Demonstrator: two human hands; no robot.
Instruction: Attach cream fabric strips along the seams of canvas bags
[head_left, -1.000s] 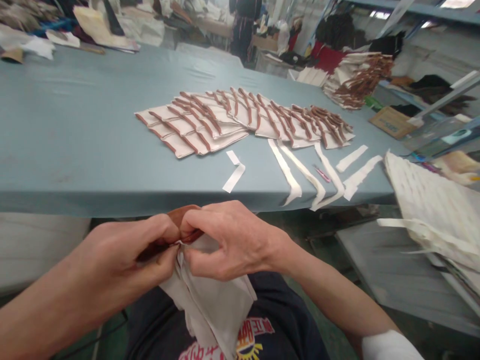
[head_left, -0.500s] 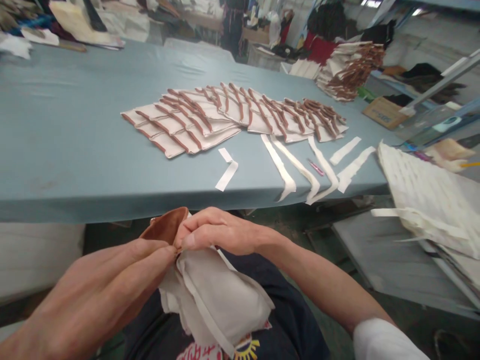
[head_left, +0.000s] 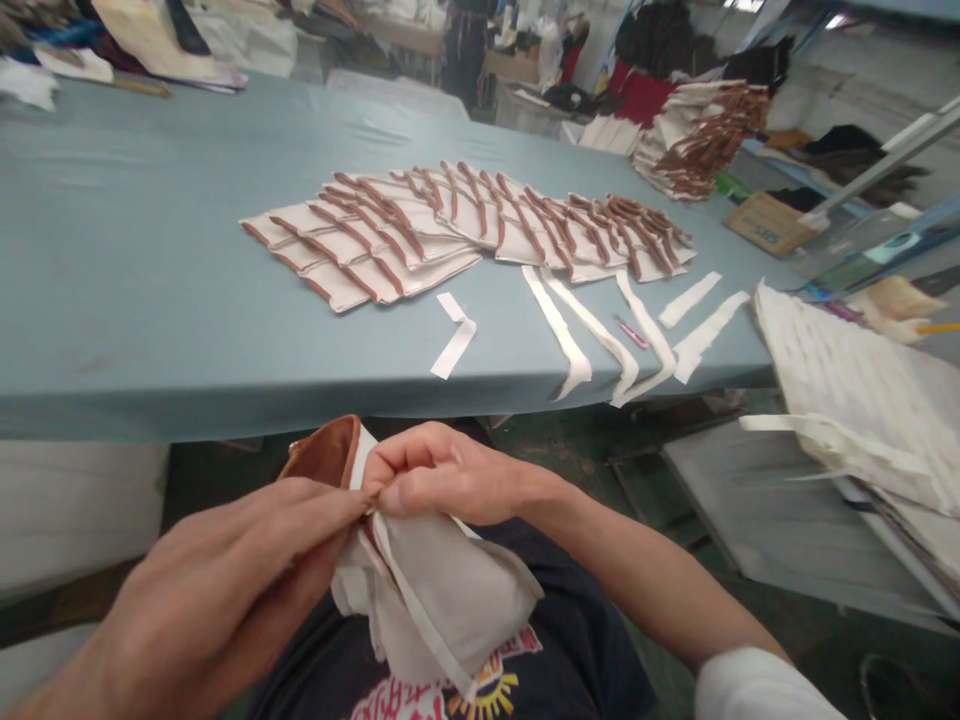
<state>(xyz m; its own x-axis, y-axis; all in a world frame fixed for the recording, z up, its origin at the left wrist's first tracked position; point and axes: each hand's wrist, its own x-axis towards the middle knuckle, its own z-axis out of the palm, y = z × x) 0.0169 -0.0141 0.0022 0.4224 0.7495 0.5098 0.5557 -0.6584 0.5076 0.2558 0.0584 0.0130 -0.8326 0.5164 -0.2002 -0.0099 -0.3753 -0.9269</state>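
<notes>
Blue-grey table (head_left: 150, 250); left hand (head_left: 225, 570), right hand (head_left: 450, 478) (close together) on cloth (head_left: 457, 585).

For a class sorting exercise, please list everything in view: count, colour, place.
Table: one, bluish, ahead
Held cloth: one, cream and brown, front centre
Cloth row: many pieces, cream and brown, on table
Strips: about six, white, table's near side
Small tool: one, purplish, among the strips
Cloth stack: one, cream and brown, far right
Box: one, brown cardboard, far right
Cloth pile: one, cream, right side
Clutter: uncountable, mixed colours, background
Upright shape: one, dark, perhaps a person, background
Garment: one, dark with print, bottom centre
Sleeve: one, white, bottom right
Left hand: one, pinching held cloth
Right hand: one, pinching held cloth
</notes>
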